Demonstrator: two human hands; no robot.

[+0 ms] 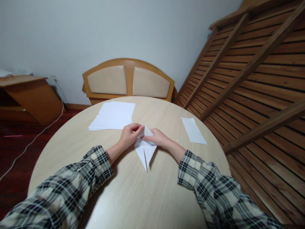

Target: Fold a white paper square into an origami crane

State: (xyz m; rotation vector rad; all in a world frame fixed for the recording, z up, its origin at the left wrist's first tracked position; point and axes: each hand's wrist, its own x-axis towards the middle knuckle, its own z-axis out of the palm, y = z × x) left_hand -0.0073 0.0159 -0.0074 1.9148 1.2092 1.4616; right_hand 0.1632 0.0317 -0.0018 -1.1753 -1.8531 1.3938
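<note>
Between my hands is a folded sheet of white paper (148, 149), shaped like a kite with two long points toward me and a slit down its middle. My left hand (130, 134) pinches its upper left edge near the far tip, thumb and forefinger together. On the other side my right hand (157, 138) grips the paper's upper right part, thumb lying on top and the other fingers hidden behind it. The near points hang just over or rest on the round table (133, 197); I cannot tell which.
A stack of white sheets (115, 115) lies at the table's far left. Toward the right edge is a narrow paper strip (194, 131). Beyond stand a padded headboard (128, 78) and a slatted wooden frame (257, 82). A desk (35, 101) and a white cable (35, 137) are at left.
</note>
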